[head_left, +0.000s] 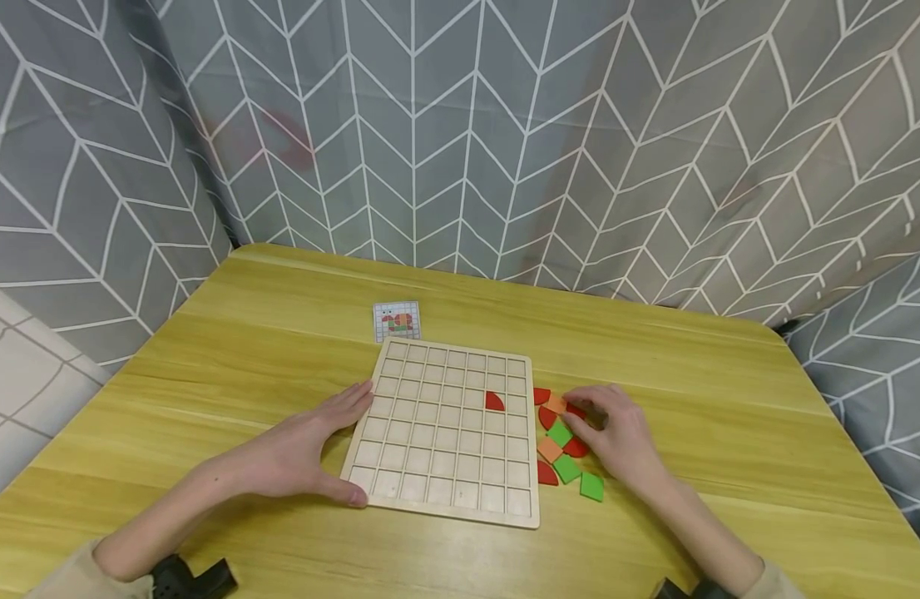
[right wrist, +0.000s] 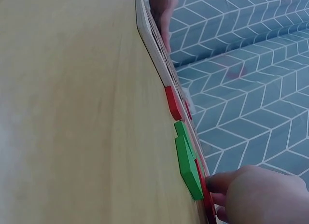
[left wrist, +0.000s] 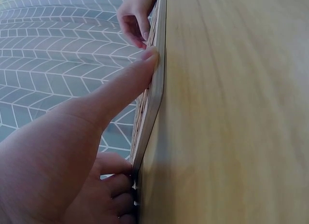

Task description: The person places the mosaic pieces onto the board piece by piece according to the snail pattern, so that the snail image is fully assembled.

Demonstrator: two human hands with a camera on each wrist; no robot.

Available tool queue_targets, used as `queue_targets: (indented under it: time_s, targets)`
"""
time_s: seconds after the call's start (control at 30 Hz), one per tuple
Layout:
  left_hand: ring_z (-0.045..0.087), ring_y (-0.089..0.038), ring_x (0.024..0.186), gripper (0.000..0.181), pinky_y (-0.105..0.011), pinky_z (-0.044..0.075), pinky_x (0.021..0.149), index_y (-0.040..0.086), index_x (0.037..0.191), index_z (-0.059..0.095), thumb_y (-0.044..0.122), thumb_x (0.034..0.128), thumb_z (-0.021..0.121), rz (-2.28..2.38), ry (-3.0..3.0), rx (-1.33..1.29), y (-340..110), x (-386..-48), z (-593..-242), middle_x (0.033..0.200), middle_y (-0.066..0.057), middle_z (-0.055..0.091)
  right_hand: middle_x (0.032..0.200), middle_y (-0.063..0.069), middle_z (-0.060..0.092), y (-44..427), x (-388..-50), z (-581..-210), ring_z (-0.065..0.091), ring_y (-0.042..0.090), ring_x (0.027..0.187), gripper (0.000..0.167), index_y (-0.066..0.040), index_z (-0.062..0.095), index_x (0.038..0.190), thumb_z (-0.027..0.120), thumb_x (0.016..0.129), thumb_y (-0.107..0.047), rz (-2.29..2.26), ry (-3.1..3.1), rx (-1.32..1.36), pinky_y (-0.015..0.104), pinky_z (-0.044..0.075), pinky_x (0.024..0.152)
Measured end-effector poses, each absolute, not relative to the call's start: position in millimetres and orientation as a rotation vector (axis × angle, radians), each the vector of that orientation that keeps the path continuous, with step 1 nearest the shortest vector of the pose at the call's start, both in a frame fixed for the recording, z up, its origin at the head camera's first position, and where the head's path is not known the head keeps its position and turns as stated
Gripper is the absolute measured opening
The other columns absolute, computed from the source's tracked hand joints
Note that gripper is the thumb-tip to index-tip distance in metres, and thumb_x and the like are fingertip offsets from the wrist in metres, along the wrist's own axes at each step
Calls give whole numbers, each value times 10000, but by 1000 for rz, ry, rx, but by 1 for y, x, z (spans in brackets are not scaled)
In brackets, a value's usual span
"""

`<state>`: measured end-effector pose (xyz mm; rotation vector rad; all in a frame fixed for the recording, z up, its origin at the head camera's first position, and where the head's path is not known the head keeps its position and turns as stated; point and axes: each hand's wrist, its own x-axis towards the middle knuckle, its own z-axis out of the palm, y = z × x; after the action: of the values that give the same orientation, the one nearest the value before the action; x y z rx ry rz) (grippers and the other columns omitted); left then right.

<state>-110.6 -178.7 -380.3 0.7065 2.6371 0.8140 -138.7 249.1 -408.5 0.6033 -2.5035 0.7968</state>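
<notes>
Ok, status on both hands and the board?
Left hand touching left side of grid board. Right hand at loose pieces, grip unclear. One red piece in the grid. Loose pieces crowd the board's right edge.

Your desk (head_left: 280, 549) looks like smooth wood with visible grain and a soft sheen. The board (head_left: 442, 441) is pale, matt bare wood; at its three o'clock, your coloured pieces (head_left: 591, 487) look smooth, wood or plastic unclear. At eleven, the card (head_left: 397, 322) appears to be printed paper. The twelve o'clock curtain (head_left: 467, 141) is matt, creased cloth.
</notes>
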Motion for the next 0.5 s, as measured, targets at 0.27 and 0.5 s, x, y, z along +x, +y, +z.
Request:
queue_targets:
  time_s: [0.27,0.5]
  targets:
    - [143,-344,1532,1282,-604,231,1186,57,1586,229,751,646,759,814,2635,717,-179,-110,-380,1685,-50,96,875,8,743,248,-138,-410,622,134,761,262,-74,758,961,867,728,-25,837,-2474,582,134,465,649]
    - [150,-343,1531,1279,-608,241,1183,59,1585,236,758,648,753,813,2644,716,-179,-110,-381,1685,-48,104,881,15,746,250,-139,-409,688,146,775,266,-72,756,957,869,722,-20,819,-2464,583,136,505,675]
